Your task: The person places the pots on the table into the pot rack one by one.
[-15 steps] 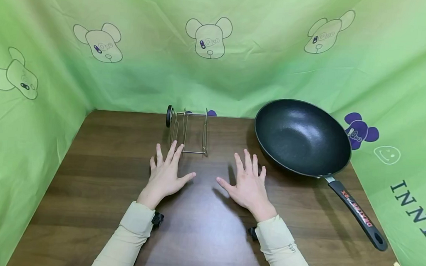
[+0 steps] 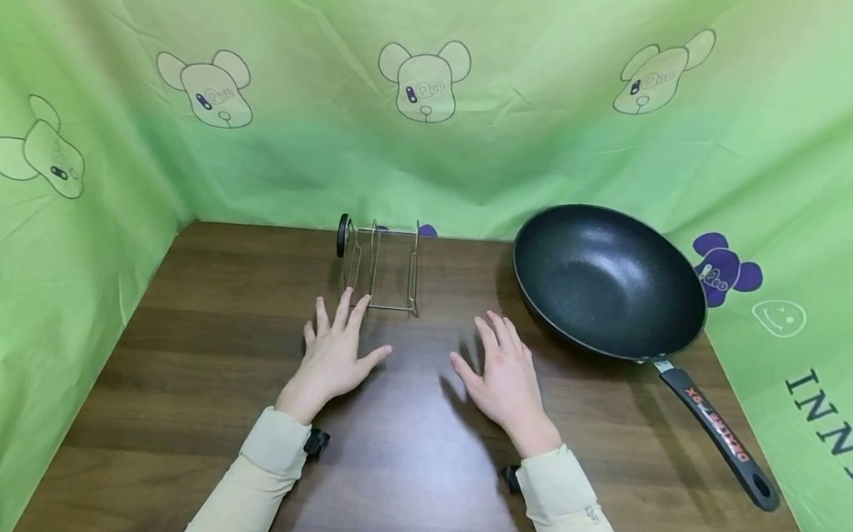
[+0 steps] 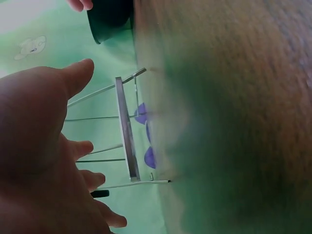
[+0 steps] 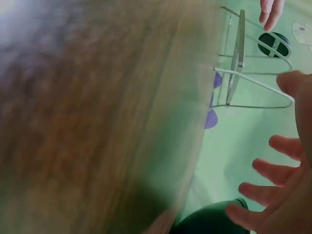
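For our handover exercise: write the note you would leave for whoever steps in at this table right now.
Left hand: open, flat on the table, fingers just short of the wire rack.
Right hand: open, holding nothing, left of the pan.
Rack stands upright at the back of the table; the pan sits to its right, handle pointing toward the near right corner.
Done: nothing visibly handled. Left: everything; pan and rack are untouched.

Both forearms, in pale cream sleeves, are reaching forward from the near edge, angling slightly toward each other. The left hand (image 2: 332, 357) is lying palm down, fingers straight and a little spread, thumb sticking out toward the middle. The right hand (image 2: 505, 378) is also facing palm down, its fingers loosely extended and closer together, thumb pointing inward. The two hands are sitting side by side, apart from one another, neither one gripping anything. A small dark fitting is showing under each wrist.
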A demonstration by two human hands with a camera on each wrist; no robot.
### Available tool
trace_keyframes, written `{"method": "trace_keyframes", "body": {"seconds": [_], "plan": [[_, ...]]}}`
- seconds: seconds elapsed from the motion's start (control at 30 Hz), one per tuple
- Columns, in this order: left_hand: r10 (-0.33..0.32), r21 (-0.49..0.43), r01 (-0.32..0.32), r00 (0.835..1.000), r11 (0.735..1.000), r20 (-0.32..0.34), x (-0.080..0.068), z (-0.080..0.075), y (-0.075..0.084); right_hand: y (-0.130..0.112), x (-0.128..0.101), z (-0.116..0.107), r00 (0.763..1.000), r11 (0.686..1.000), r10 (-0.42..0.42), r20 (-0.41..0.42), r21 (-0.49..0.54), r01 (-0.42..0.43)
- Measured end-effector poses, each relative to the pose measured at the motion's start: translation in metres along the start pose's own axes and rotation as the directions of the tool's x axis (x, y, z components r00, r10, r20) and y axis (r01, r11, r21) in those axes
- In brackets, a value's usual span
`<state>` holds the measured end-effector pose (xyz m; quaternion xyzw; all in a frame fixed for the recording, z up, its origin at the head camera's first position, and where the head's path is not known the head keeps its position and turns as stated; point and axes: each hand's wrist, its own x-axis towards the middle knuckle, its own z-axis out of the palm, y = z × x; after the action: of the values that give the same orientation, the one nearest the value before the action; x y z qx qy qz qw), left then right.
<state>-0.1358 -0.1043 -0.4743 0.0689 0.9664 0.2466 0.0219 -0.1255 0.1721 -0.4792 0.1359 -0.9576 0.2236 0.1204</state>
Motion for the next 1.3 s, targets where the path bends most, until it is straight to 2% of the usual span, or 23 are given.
{"method": "trace_keyframes", "body": {"seconds": [0.1, 0.27, 0.4, 0.57, 0.67, 0.8, 1.0, 1.23, 1.3], "plan": [[0.003, -0.014, -0.004, 1.000, 1.000, -0.025, -0.002, -0.002, 0.002, 0.001, -0.003, -0.004, 0.992, 0.997, -0.059, -0.115, 0.047, 0.065], [0.041, -0.060, -0.047, 0.994, 0.997, -0.096, -0.003, -0.007, 0.007, 0.003, -0.006, -0.015, 0.940, 0.983, -0.137, -0.313, 0.077, 0.169], [0.090, -0.177, -0.117, 0.984, 0.977, -0.152, -0.004, -0.011, 0.013, 0.006, -0.008, -0.026, 0.908, 0.978, -0.140, -0.394, 0.090, 0.190], [0.087, -0.348, -0.143, 0.981, 0.926, -0.172, -0.004, -0.011, 0.017, 0.012, -0.014, -0.041, 0.896, 0.979, -0.129, -0.424, 0.087, 0.182], [0.077, -0.393, -0.140, 0.982, 0.909, -0.173, -0.004, -0.009, 0.018, 0.017, -0.017, -0.050, 0.892, 0.983, -0.121, -0.436, 0.074, 0.170], [0.085, -0.427, -0.150, 0.982, 0.892, -0.166, -0.003, -0.007, 0.020, 0.023, -0.021, -0.059, 0.865, 0.986, -0.103, -0.490, 0.064, 0.154], [0.081, -0.453, -0.141, 0.985, 0.880, -0.151, -0.002, -0.003, 0.023, 0.033, -0.028, -0.069, 0.837, 0.995, -0.035, -0.546, 0.061, 0.081], [0.077, -0.455, -0.127, 0.989, 0.881, -0.127, 0.001, 0.000, 0.027, 0.043, -0.038, -0.080, 0.841, 0.998, 0.065, -0.537, 0.045, -0.049], [0.081, -0.458, -0.129, 0.989, 0.879, -0.121, 0.001, 0.002, 0.028, 0.046, -0.041, -0.084, 0.836, 0.997, 0.083, -0.543, 0.042, -0.072]]}}
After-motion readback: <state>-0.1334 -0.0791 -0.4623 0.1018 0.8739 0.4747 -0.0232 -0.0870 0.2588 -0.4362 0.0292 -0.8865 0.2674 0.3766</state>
